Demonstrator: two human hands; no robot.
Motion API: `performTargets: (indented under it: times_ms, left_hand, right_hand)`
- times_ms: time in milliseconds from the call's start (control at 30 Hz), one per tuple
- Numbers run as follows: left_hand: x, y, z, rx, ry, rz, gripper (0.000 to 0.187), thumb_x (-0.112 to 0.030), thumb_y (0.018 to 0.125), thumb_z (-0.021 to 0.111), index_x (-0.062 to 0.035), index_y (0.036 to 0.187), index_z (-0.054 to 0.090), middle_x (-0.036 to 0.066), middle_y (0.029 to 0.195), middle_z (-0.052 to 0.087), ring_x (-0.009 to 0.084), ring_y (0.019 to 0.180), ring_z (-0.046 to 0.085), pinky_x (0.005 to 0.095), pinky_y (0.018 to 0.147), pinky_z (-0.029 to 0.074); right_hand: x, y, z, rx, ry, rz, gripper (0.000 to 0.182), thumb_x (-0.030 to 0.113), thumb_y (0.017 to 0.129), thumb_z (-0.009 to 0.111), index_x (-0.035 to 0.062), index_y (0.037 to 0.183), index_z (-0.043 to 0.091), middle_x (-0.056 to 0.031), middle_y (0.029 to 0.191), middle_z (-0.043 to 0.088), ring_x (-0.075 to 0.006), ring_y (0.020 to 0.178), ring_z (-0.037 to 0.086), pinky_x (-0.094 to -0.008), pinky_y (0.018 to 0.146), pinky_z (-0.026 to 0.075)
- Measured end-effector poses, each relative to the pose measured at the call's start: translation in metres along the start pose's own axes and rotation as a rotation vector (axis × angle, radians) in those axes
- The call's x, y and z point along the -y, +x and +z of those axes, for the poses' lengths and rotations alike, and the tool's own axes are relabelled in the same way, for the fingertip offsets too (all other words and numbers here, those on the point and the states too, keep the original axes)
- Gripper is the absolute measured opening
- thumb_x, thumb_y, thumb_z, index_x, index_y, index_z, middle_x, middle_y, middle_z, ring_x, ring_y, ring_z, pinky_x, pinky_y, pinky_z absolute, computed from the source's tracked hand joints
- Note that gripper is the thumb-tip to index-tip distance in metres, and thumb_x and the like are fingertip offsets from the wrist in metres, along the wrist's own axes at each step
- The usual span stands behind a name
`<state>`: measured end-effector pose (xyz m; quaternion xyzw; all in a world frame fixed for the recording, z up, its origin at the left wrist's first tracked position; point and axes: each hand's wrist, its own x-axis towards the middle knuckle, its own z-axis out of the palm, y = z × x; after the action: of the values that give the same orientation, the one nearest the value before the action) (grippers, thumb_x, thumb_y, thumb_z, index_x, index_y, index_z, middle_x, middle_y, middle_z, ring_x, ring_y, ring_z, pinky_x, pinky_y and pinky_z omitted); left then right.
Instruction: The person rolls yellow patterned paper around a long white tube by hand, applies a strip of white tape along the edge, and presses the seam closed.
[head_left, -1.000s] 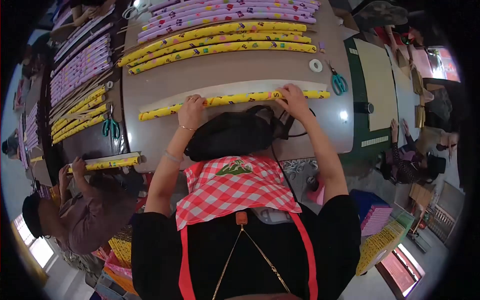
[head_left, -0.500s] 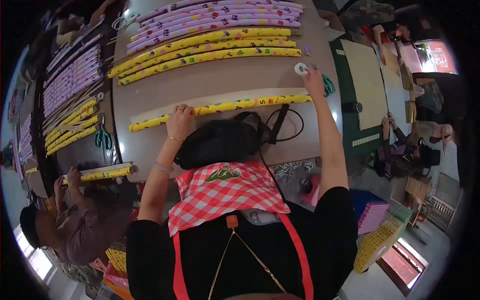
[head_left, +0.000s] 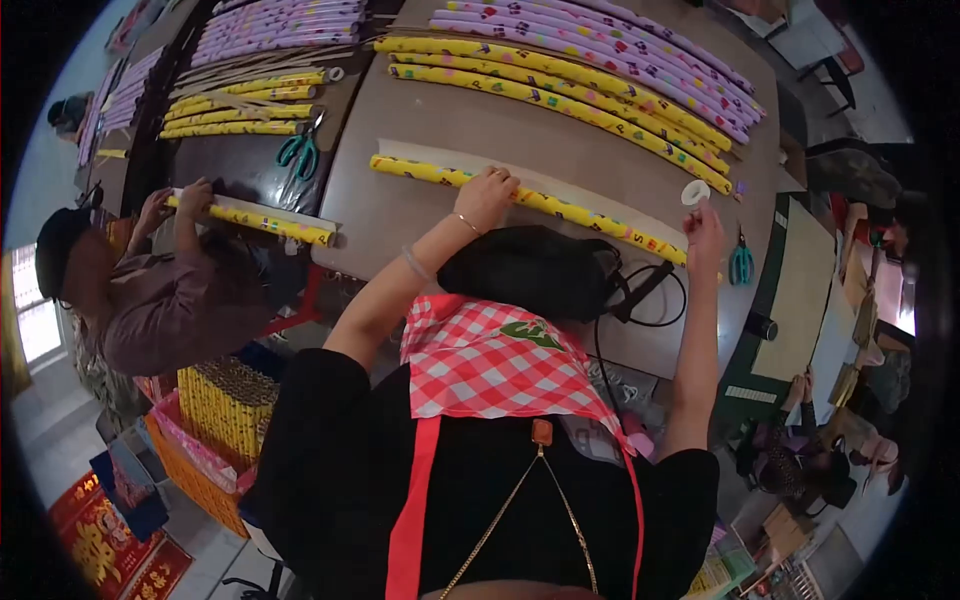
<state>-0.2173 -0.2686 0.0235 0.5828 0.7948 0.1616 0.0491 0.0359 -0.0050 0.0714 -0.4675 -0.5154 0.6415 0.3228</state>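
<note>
My left hand (head_left: 487, 196) is closed over a yellow patterned roll (head_left: 570, 209) on the table, its fingers wrapped on the paper. A pale edge of the sheet shows along the roll's far side. At the roll's right end, my right hand (head_left: 704, 224) pinches a white tape roll (head_left: 695, 193), held just above the table. Green-handled scissors (head_left: 741, 262) lie to the right of that hand. A black bag (head_left: 530, 268) rests between the yellow roll and my checked apron.
Finished yellow rolls (head_left: 560, 103) and purple rolls (head_left: 610, 45) lie across the back of the table (head_left: 400, 225). On the left, a co-worker (head_left: 170, 290) handles another yellow roll (head_left: 265, 218) near a second pair of scissors (head_left: 300, 150). More people are at the right.
The view has turned, shifting the table contents rightward. My right hand has moved off the scissors' side with the tape, while my left hand stays on the roll.
</note>
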Motion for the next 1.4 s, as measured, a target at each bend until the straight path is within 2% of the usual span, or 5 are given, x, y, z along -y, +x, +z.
performTargets:
  times_ms: [567,767,1033,1200,1400]
  left_hand:
    - [-0.028,-0.008,-0.039,-0.230,-0.105,-0.075,0.022,-0.016,0.072,0.061,-0.0075,0.093,0.061,0.008,0.090,0.060,0.0240,0.086,0.055,0.0328,0.076,0.044]
    - [-0.078,-0.025,-0.068,-0.027,-1.552,-0.612,0.030,-0.024,0.086,0.054,-0.0015,0.106,0.058,0.003,0.093,0.062,0.0101,0.084,0.058,0.0219,0.069,0.046]
    - [-0.081,-0.037,-0.066,-0.133,-1.675,-0.661,0.022,-0.015,0.081,0.061,-0.0002,0.097,0.058,0.004,0.087,0.062,0.0110,0.082,0.058,0.0214,0.069,0.046]
    - [-0.086,-0.039,-0.079,-0.117,-1.730,-0.393,0.015,-0.012,0.082,0.060,-0.0006,0.091,0.058,0.003,0.084,0.060,0.0083,0.075,0.053,0.0205,0.069,0.044]
    - [-0.082,-0.044,-0.107,-0.049,-1.780,-0.389,0.015,-0.013,0.082,0.060,-0.0011,0.090,0.056,0.003,0.083,0.058,0.0088,0.075,0.054,0.0202,0.068,0.044]
  right_hand:
    - [0.018,-0.111,0.121,0.705,0.750,0.634,0.020,0.027,0.088,0.046,0.0070,0.084,0.051,0.0005,0.074,0.049,-0.0122,0.062,0.047,-0.0258,0.060,0.040]
    - [0.011,-0.125,0.131,0.624,0.420,0.390,0.021,0.025,0.089,0.045,0.0055,0.093,0.050,-0.0003,0.075,0.051,-0.0117,0.064,0.049,-0.0244,0.063,0.041]
    - [0.017,-0.141,0.128,0.619,-0.097,0.088,0.018,0.012,0.084,0.054,0.0031,0.098,0.050,0.0001,0.082,0.053,-0.0072,0.075,0.051,-0.0213,0.071,0.041]
    - [0.022,-0.137,0.134,0.679,0.161,-0.150,0.021,0.003,0.078,0.059,0.0082,0.089,0.042,-0.0072,0.115,0.042,-0.0136,0.102,0.047,-0.0274,0.087,0.038]
    - [0.033,-0.137,0.140,0.802,0.350,-0.161,0.027,0.009,0.076,0.063,0.0103,0.088,0.039,-0.0103,0.111,0.045,-0.0184,0.104,0.047,-0.0311,0.092,0.035]
